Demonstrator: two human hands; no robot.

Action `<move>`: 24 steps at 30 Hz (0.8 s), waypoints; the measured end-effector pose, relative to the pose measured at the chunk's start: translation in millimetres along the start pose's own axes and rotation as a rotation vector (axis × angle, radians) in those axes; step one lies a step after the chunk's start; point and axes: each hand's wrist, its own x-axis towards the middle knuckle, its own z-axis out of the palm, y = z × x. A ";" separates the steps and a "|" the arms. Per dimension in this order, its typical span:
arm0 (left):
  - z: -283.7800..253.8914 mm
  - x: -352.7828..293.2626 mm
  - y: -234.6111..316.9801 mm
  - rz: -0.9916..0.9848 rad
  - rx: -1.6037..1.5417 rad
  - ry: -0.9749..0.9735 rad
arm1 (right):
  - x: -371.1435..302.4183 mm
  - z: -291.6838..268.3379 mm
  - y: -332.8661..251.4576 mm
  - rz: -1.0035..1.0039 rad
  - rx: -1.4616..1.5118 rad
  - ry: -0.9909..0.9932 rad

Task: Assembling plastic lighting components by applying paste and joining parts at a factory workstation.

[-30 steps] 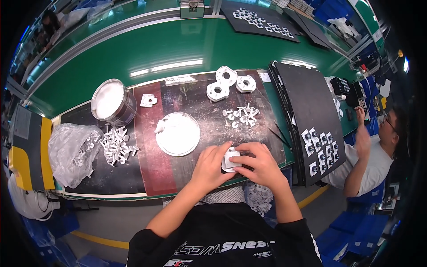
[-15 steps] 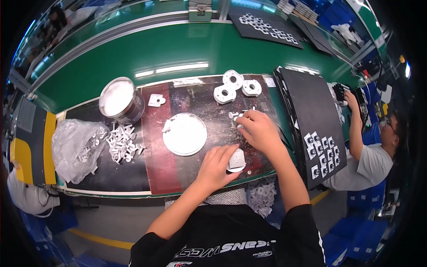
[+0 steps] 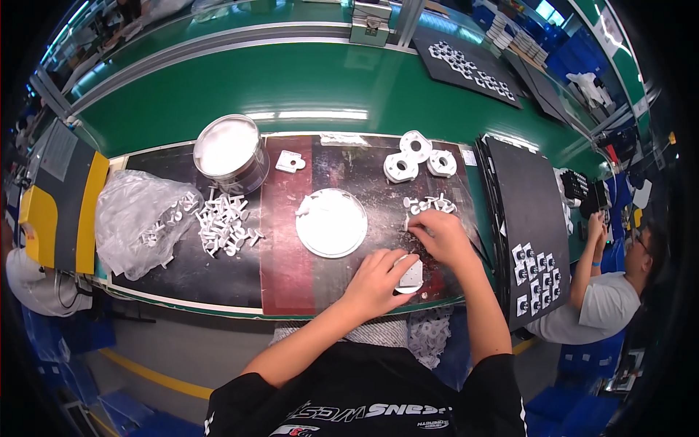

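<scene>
My left hand (image 3: 378, 282) lies closed around the side of a white plate-like part (image 3: 412, 275) near the table's front edge, its fingers over part of it. Just beyond, my right hand (image 3: 445, 237) pinches a small white pin (image 3: 405, 224) between thumb and fingertips. Several loose white pins (image 3: 440, 204) lie right behind that hand. To the left of my hands sits a round white lid (image 3: 332, 227) with white paste on it. Three white ring-shaped parts (image 3: 400, 168) stand together farther back.
An open tub of white paste (image 3: 227, 146) stands back left. Before it are a heap of white pins (image 3: 223, 224) and a clear plastic bag (image 3: 131, 229). A small white part (image 3: 290, 162) lies beside the tub. Stacked black boards (image 3: 535, 218) with small parts are at right, near a co-worker (image 3: 611, 291).
My right hand has drawn back slightly from the loose pins and now has one pin in its fingertips. My left hand keeps its hold on the white part. The whole view has shifted.
</scene>
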 end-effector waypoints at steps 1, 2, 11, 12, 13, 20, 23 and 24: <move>-0.5 -0.5 -0.8 -0.005 0.008 0.006 | 11.8 0.1 -12.5 -0.034 0.038 0.016; -1.3 -1.3 -1.5 -0.002 0.016 0.006 | 24.9 -1.8 -28.5 0.038 0.101 -0.023; 6.1 -5.7 -7.3 0.011 -0.014 -0.003 | 113.1 43.2 -43.4 -0.284 0.211 -0.123; 6.6 -5.8 -6.5 0.006 -0.009 0.010 | 114.8 46.3 -43.7 -0.299 0.221 -0.110; 7.4 -5.7 -6.1 -0.003 -0.011 0.002 | 116.3 48.8 -44.3 -0.309 0.220 -0.119; 4.8 -6.0 -6.8 -0.013 -0.027 -0.006 | 126.4 65.3 -48.1 -0.128 0.311 -0.137; 5.2 -5.1 -7.1 -0.003 -0.032 -0.005 | 129.2 64.0 -50.1 -0.212 0.142 -0.125; 5.4 -5.0 -6.9 -0.005 -0.032 -0.004 | 129.8 64.5 -50.8 -0.240 0.105 -0.111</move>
